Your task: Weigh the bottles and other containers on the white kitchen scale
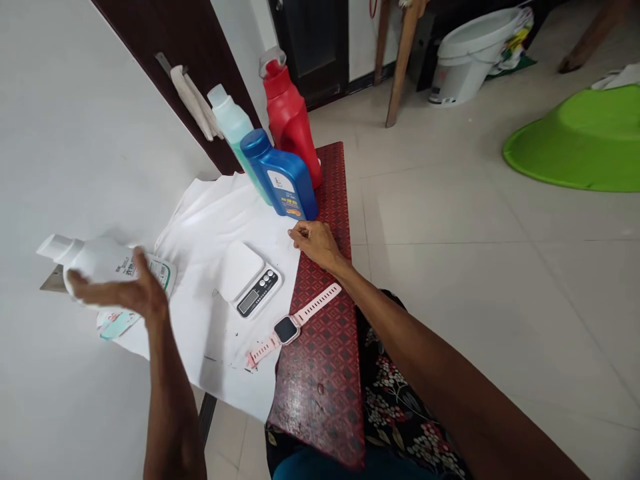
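My left hand (125,293) grips a white bottle (100,261) lying tilted on its side, cap pointing left, above the left edge of a white cloth (210,220). My right hand (316,241) rests with curled fingers at the cloth's right edge, just below a blue bottle (283,177). A small white kitchen scale (249,279) sits on the cloth between my hands. A pink smartwatch (290,325) lies across the cloth's edge and the red patterned table (325,347).
A red spray bottle (289,120) and a pale teal bottle (236,130) stand behind the blue one. A green basin (580,143) and a white bucket (470,53) are on the tiled floor at right. A white wall is on the left.
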Demonstrator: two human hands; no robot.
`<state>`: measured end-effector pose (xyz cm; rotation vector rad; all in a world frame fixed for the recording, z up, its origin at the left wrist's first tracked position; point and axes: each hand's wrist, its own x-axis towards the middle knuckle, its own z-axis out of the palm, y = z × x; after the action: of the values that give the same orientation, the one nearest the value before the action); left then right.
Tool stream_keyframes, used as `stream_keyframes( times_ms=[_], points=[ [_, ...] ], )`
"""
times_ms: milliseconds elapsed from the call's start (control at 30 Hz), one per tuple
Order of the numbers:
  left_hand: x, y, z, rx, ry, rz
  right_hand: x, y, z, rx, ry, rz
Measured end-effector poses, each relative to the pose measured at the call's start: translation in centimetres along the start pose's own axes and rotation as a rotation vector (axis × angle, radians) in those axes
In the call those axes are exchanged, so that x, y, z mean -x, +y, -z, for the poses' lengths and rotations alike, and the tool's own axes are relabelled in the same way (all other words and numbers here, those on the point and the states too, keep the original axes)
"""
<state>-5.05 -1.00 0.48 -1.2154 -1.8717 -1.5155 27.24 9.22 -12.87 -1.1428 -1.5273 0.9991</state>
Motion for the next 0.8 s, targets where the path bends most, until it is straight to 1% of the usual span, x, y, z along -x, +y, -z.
stream_keyframes(
  times_ms=[33, 67, 100, 133, 167, 233, 300, 367, 433, 500, 567, 667, 733, 800],
  points=[
    [1.3, 2.8, -2.0, 0.067, 0.048, -0.032, 0.0, 0.0, 0.0, 0.010, -0.001, 0.008],
    [2.7, 5.8, -4.2, 0.171, -0.029, -0.021, 0.0, 0.0, 0.0, 0.019, -0.002, 0.012],
    [4.2, 8.8, -6.7, 0.279, -0.176, 0.030, 0.0, -0.1, 0.1, 0.025, -0.003, 0.014],
    [5.6, 11.8, -9.1, 0.337, -0.301, 0.099, 0.0, -0.1, 0.1, 0.029, -0.002, 0.016],
    [7.0, 14.6, -11.5, 0.343, -0.380, 0.158, 0.0, -0.2, 0.1, 0.030, 0.001, 0.018],
    [9.2, 19.4, -15.6, 0.264, -0.450, 0.236, 0.0, -0.4, 0.2, 0.034, 0.009, 0.023],
    [10.8, 22.9, -18.4, 0.158, -0.467, 0.278, 0.0, -0.6, 0.3, 0.042, 0.019, 0.025],
    [11.7, 24.7, -19.9, 0.076, -0.457, 0.265, 0.0, -0.8, 0.4, 0.049, 0.027, 0.022],
    [12.0, 25.0, -20.2, 0.043, -0.449, 0.219, 0.0, -0.9, 0.4, 0.047, 0.029, 0.025],
    [11.8, 24.1, -20.0, 0.061, -0.449, 0.176, 0.1, -0.9, 0.4, 0.039, 0.026, 0.031],
    [11.2, 22.6, -19.4, 0.120, -0.461, 0.166, 0.2, -0.8, 0.4, 0.026, 0.022, 0.037],
    [9.6, 19.8, -18.2, 0.206, -0.516, 0.211, 0.2, -0.6, 0.3, 0.009, 0.020, 0.041],
    [8.6, 18.0, -17.4, 0.204, -0.547, 0.246, 0.1, -0.4, 0.2, 0.002, 0.024, 0.044],
    [7.8, 16.4, -16.8, 0.192, -0.537, 0.261, 0.0, -0.2, 0.2, 0.001, 0.029, 0.045]
  ],
)
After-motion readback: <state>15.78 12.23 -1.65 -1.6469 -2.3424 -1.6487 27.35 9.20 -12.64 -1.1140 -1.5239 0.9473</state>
